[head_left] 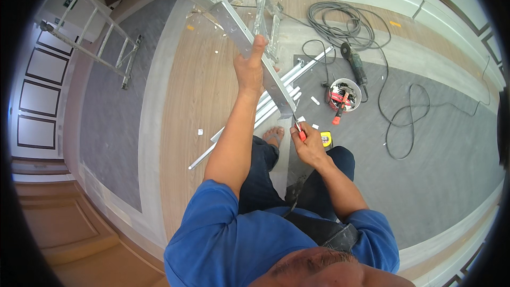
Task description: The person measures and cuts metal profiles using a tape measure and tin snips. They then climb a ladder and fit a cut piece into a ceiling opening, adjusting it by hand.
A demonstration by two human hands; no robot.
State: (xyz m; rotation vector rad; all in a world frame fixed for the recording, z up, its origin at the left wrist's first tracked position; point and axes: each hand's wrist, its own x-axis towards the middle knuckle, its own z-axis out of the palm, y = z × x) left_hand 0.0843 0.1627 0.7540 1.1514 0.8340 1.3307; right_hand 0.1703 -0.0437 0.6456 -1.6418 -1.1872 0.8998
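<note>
My left hand [249, 69] is wrapped round the long silver metal rail [241, 32] of what looks like a folding ladder, its thumb along the top. The rail slants down from the upper left to an end near my right hand [311, 146]. That hand is closed on a slim red-handled tool [302, 135], whose thin shaft points at the rail's end; its exact kind is hard to make out. A yellow tape measure [325, 139] lies beside my right hand. Beneath the rail, several long white strips [265, 109] lie across the floor.
A white bucket [357, 86] of tools stands to the right, with an angle grinder [355, 64] beside it. A coiled grey cable [340, 24] lies beyond, its loops trailing right. Another ladder [106, 40] is at the far left. Small white scraps [200, 132] dot the floor.
</note>
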